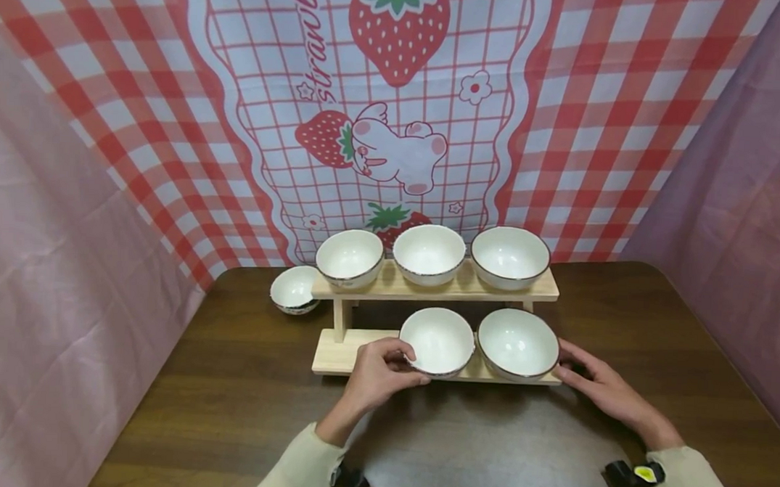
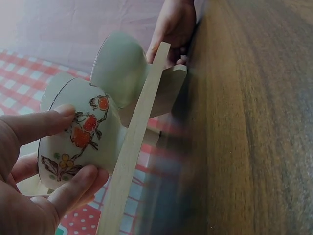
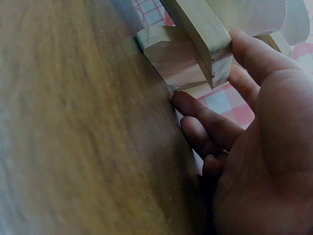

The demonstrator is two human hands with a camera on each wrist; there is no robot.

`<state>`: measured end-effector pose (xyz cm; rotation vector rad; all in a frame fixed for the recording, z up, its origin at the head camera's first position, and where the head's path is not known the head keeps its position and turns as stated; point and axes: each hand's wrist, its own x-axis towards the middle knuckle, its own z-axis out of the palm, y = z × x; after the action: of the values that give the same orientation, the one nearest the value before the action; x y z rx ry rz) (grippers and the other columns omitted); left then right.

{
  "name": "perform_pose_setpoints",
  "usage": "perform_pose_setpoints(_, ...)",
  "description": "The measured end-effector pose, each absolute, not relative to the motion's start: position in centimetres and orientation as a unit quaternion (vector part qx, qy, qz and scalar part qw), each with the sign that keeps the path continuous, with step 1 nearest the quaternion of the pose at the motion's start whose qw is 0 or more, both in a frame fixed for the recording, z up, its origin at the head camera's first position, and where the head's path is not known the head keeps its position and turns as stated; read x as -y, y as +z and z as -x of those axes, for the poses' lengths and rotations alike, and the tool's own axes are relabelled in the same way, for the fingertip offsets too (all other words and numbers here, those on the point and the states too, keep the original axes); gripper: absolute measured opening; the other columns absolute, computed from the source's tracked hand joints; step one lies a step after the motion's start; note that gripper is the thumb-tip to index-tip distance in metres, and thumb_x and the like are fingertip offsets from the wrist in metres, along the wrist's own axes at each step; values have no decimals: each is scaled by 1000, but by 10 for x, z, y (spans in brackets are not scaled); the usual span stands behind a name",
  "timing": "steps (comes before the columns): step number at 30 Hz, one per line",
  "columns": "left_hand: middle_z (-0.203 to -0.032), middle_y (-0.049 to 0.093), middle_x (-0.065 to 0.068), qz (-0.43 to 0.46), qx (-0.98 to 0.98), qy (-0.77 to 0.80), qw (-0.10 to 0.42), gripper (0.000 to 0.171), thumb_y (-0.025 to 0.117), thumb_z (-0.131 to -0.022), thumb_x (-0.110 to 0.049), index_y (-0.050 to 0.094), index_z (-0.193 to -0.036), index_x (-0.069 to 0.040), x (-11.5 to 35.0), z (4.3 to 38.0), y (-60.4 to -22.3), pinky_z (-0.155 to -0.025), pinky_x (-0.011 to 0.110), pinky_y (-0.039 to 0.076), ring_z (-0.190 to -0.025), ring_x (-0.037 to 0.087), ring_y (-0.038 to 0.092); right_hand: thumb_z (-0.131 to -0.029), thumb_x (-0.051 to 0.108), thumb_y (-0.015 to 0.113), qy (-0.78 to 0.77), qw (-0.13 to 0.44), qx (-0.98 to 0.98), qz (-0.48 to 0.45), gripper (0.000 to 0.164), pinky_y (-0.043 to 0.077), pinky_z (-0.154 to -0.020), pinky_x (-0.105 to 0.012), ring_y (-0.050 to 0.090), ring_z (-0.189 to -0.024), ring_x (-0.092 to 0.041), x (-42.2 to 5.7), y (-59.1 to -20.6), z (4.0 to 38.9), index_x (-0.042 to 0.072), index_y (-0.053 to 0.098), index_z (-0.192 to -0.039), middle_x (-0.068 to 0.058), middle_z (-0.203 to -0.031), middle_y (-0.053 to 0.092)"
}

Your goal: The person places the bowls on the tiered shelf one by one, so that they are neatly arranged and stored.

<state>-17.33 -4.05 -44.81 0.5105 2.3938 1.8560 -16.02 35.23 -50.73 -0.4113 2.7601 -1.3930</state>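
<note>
My left hand (image 1: 379, 374) grips a white bowl (image 1: 436, 341) by its left side and front, fingertips at the rim. The bowl has a dark rim and, in the left wrist view, painted orange-red fruit on a branch (image 2: 84, 133). It sits on the lower board of a two-tier wooden rack (image 1: 339, 354). Right beside it on that board stands another white bowl (image 1: 518, 342). My right hand (image 1: 609, 387) is at the rack's right end, thumb and index finger around the lower board's end (image 3: 222, 63). Its other fingers curl loosely below, near the tabletop.
Three matching bowls line the upper board: left (image 1: 350, 256), middle (image 1: 429, 252) and right (image 1: 510, 256). Behind the rack's left end, a smaller-looking bowl (image 1: 294, 289) stands on the brown wooden table (image 1: 227, 382). A red checked strawberry cloth (image 1: 394, 149) hangs behind.
</note>
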Motion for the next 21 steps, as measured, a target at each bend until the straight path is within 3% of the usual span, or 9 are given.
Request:
perform_pose_setpoints(9, -90, 73, 27, -170, -783, 597, 38, 27, 87, -69, 2, 65, -84, 6, 40, 175, -448, -70, 19, 58, -80, 28, 75, -102, 22, 58, -450, 18, -883, 130, 56, 46, -81, -13, 56, -104, 5, -352, -507, 161, -3, 40, -148, 37, -114, 49)
perform_pose_setpoints(21, -93, 73, 28, -181, -784, 592, 51, 28, 86, -72, 1, 65, -91, 7, 41, 178, -447, -70, 20, 59, -80, 21, 75, -101, 18, 59, -448, 0, -883, 142, 55, 43, -81, -11, 57, -103, 4, -351, -507, 159, -7, 41, -146, 38, -113, 51)
